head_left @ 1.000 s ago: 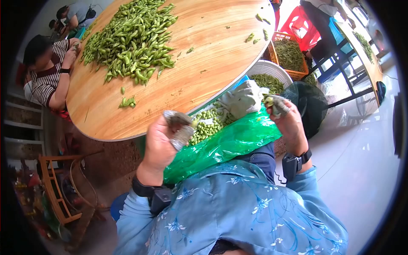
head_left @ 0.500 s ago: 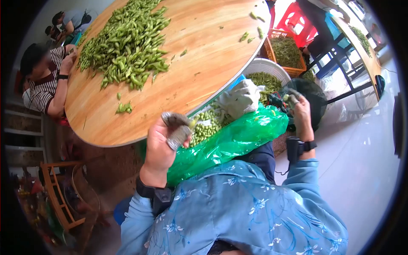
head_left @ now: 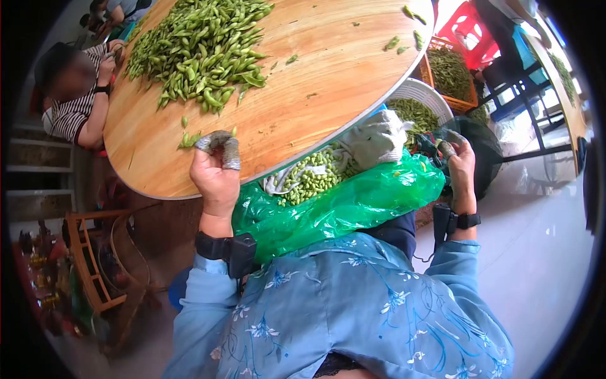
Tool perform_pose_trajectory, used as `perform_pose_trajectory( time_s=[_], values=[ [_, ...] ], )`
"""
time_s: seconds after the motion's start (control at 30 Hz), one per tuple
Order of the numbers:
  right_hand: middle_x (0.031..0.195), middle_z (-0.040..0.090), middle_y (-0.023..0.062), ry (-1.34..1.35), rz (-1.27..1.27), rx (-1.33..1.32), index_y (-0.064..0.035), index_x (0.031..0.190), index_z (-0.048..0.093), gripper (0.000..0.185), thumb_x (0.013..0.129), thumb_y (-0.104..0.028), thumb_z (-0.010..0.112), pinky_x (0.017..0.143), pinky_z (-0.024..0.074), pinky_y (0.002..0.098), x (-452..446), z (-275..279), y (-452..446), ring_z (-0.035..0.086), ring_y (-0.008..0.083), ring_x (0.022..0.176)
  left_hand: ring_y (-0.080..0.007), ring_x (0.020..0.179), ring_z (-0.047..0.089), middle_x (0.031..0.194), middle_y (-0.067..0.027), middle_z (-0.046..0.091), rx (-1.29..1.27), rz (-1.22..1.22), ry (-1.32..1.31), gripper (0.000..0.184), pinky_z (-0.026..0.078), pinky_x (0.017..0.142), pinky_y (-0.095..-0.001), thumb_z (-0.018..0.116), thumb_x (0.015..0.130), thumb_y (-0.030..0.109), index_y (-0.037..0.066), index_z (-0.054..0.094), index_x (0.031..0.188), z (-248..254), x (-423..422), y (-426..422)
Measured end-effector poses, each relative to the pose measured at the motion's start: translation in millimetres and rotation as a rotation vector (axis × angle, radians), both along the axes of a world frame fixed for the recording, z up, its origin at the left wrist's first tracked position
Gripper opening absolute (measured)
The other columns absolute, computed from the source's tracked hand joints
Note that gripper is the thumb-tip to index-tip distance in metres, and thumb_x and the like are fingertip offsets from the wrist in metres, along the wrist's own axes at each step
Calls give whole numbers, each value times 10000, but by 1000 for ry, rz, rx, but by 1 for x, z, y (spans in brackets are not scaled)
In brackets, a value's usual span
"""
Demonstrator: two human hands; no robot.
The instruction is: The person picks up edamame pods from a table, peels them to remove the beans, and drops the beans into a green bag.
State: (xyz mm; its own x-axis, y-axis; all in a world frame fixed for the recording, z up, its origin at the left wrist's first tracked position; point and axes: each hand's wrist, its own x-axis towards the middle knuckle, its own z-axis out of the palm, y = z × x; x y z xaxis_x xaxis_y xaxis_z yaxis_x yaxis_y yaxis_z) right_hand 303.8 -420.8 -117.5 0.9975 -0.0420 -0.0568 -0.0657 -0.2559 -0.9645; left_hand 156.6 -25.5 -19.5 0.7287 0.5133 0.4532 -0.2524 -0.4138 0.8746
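Note:
My left hand (head_left: 216, 170), thumb and finger wrapped in grey tape, is at the near edge of the round wooden table (head_left: 334, 82). Its fingertips pinch a green pod (head_left: 234, 131), beside a few loose pods (head_left: 189, 139). My right hand (head_left: 462, 165) is out to the right over a dark netted bin (head_left: 486, 151). Its taped fingers are bent together around something small and greenish, too small to make out. Between my hands, shelled beans (head_left: 315, 180) and a whitish cloth (head_left: 377, 138) lie on a green plastic bag (head_left: 353, 202) over my lap.
A large pod heap (head_left: 208, 57) covers the table's far left part. At the left edge sits a person (head_left: 76, 95) in stripes. Beyond my right hand are a white basket (head_left: 442, 104) of pods, an orange crate (head_left: 451, 72) and a red chair (head_left: 467, 38).
My left hand has moved up and left from beside the beans to the table edge. My right hand has gone right, away from the bag, to the dark bin. The view has shifted slightly.

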Motion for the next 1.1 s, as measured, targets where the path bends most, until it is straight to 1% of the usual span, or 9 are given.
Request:
perform_pose_trajectory(
  time_s=[0.1, 0.23, 0.4, 0.5, 0.63, 0.7, 0.87, 1.03, 1.1],
  values=[
    [895, 577, 49, -20, -25, -43, 2, 1050, 522, 319, 744, -24, 609, 680, 428, 204, 13, -15, -10, 531, 93, 759, -94, 812, 515, 880, -31, 532, 33, 21, 34, 200, 438, 741, -226, 549, 746, -85, -23, 494, 929, -1, 0, -2],
    [896, 576, 38, 206, 5, 92, -2, 1078, 514, 317, 764, 11, 556, 645, 423, 183, 18, -15, -14, 523, 73, 718, -102, 820, 523, 889, -38, 533, 62, 28, 46, 214, 445, 740, -227, 543, 740, -96, -28, 494, 937, -2, 1, -2],
    [860, 594, 36, 332, 95, 189, -85, 1204, 414, 433, 800, -172, 542, 504, 353, 139, 16, 3, -5, 511, 52, 640, -102, 815, 518, 888, -37, 534, 92, 59, 61, 212, 443, 740, -232, 540, 743, -95, -26, 496, 939, -2, 0, -3],
    [847, 592, 41, 335, 135, 148, -80, 1218, 386, 419, 829, -185, 502, 491, 355, 150, 14, 14, 5, 508, 55, 630, -103, 816, 515, 890, -38, 535, 87, 62, 58, 202, 439, 748, -237, 536, 750, -88, -21, 500, 937, -4, 3, -4],
    [748, 558, 17, 396, 243, 620, 7, 1117, 465, 325, 854, -183, 475, 484, 344, 159, 2, 32, 23, 479, 55, 599, -112, 836, 522, 911, -44, 537, 113, 49, 56, 211, 435, 762, -239, 544, 762, -62, -15, 488, 960, -4, 1, -4],
    [714, 544, -2, 339, 357, 666, 19, 1029, 525, 278, 846, -189, 495, 481, 324, 158, -14, 44, 46, 453, 47, 585, -111, 841, 524, 914, -47, 539, 92, 38, 61, 219, 438, 764, -240, 553, 766, -48, -13, 487, 971, -3, 1, -7],
    [772, 568, -32, 316, 701, 500, -23, 1012, 578, 271, 795, -185, 577, 591, 366, 179, -53, 108, 120, 474, 47, 667, -86, 778, 536, 866, -18, 548, 31, -88, 86, 307, 452, 711, -224, 599, 734, -41, 17, 478, 1011, 3, -7, -13],
    [926, 561, 14, 352, 975, 683, 1, 1180, 431, 387, 824, -104, 537, 734, 416, 216, -73, 133, 184, 511, 70, 836, -105, 772, 531, 866, -46, 537, 100, -235, 82, 356, 443, 682, -226, 613, 723, -36, 25, 437, 1026, 18, -25, -37],
    [928, 577, 26, 349, 989, 677, 7, 1130, 475, 338, 816, -97, 548, 729, 427, 219, -82, 139, 198, 526, 78, 839, -104, 740, 538, 838, -49, 544, 71, -256, 46, 365, 449, 650, -220, 637, 717, -1, 19, 434, 1021, 23, -31, -42]
  ],
)
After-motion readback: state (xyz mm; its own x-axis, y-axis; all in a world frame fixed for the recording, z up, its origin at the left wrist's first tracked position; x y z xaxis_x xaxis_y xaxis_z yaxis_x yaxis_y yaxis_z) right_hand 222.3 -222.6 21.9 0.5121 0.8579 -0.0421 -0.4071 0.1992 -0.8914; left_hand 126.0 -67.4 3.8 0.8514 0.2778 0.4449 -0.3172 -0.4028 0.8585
